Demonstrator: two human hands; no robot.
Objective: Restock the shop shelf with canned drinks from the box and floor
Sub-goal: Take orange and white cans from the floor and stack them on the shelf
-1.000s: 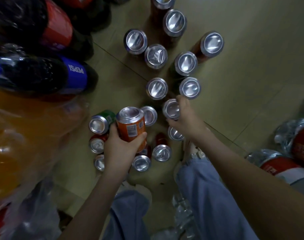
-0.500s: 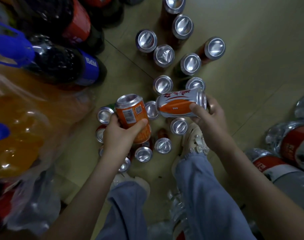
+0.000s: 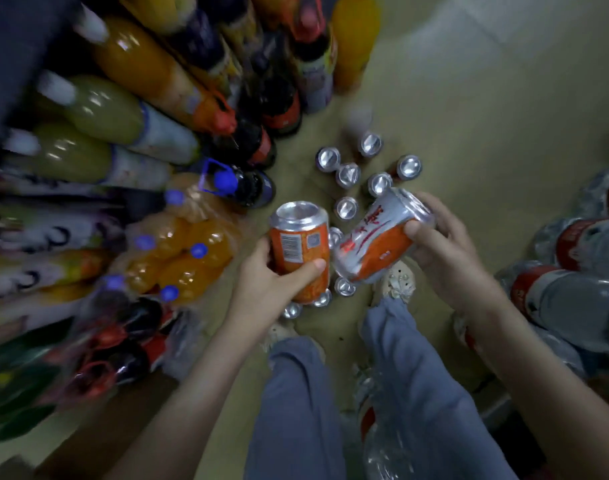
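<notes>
Two lifted off the floor point(image 3: 469, 140): left hand point(image 3: 265, 289) curled round orange can point(image 3: 299, 251), right hand point(image 3: 448, 261) round newly picked white can point(image 3: 379, 237); likely shelf next.

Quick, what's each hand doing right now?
Left hand: closed, holding the upright orange can.
Right hand: closed, holding the tilted orange and white can.

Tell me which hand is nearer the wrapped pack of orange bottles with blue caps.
Left. The left hand, gripping an orange can, is just beside the pack; the right hand, holding a white-and-orange can, is farther off, beyond that can.
</notes>
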